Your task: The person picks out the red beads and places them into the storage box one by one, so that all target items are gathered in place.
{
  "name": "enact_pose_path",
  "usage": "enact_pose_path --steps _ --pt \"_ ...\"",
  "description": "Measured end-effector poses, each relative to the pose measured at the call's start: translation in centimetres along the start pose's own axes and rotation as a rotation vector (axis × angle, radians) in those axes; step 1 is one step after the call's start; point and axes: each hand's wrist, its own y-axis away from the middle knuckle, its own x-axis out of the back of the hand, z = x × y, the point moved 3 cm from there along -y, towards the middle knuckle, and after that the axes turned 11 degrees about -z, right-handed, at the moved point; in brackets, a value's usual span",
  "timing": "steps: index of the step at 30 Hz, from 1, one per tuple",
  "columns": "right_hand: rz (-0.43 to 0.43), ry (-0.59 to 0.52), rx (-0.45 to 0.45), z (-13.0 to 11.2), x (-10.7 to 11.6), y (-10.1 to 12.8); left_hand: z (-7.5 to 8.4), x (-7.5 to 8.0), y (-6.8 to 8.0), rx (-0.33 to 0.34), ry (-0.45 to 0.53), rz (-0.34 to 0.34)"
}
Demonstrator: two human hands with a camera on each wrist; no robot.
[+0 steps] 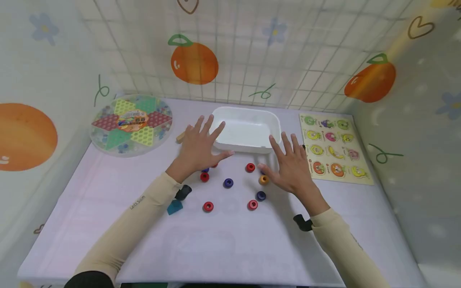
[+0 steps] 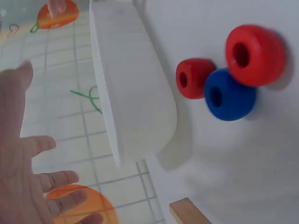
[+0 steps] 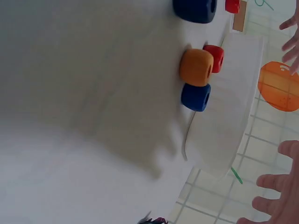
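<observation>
Both hands hover over the table with fingers spread and nothing held. My left hand (image 1: pixel 197 147) is at the left end of a white plastic tray (image 1: pixel 246 130). To the tray's right front is my right hand (image 1: pixel 289 166). Red, blue and orange beads with holes lie scattered between and below the hands. Among them are a red bead (image 1: pixel 208 206), a dark blue bead (image 1: pixel 228 183) and an orange bead (image 1: pixel 263 179). In the left wrist view, a blue bead (image 2: pixel 230 94) sits against two red ones. The left hand partly hides a wooden block (image 1: pixel 180 137).
A round Chinese checkers set (image 1: pixel 131 125) lies at the back left. On the right is a fruit puzzle board (image 1: pixel 333 148). A teal block (image 1: pixel 175 207) lies near the left forearm. A patterned curtain (image 1: pixel 237 52) hangs behind and beside the table.
</observation>
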Motion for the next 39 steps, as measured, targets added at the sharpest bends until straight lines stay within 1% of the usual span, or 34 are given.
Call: enact_pose_path --steps 2,4,7,9,12,17,22,26,31,36,39 --pt "0.016 -0.010 0.003 0.2 -0.1 0.3 -0.4 0.4 -1.0 0.022 0.067 0.005" --pt "0.034 -0.013 0.007 0.4 -0.3 0.6 -0.8 0.6 -1.9 0.053 0.155 0.011" --pt "0.066 -0.015 0.010 0.6 -0.4 1.1 -1.8 0.7 -3.4 0.104 0.261 0.014" --pt "0.077 -0.013 0.004 0.8 -0.4 1.4 -2.5 0.7 -4.3 0.143 0.306 0.008" --pt "0.079 -0.010 -0.003 0.7 -0.7 1.6 -3.5 0.3 -5.2 0.192 0.351 0.007" --pt "0.090 -0.012 -0.003 0.7 -1.2 1.9 -4.0 -0.7 -6.2 0.238 0.414 0.002" --pt "0.112 -0.068 0.016 0.4 -1.8 2.0 -4.1 -1.7 -6.9 0.275 0.490 0.013" --pt "0.116 -0.135 0.053 -0.4 -2.6 1.3 -4.2 -2.2 -7.2 0.289 0.528 0.038" --pt "0.063 -0.219 0.078 -1.7 -4.1 -0.4 -4.1 -2.5 -7.3 0.297 0.551 0.049" --pt "-0.008 -0.288 0.042 -2.5 -5.0 -1.8 -3.9 -2.3 -7.2 0.304 0.564 0.044" --pt "-0.026 -0.313 0.023 -2.8 -5.3 -2.3 -3.7 -2.1 -7.0 0.311 0.572 0.040"
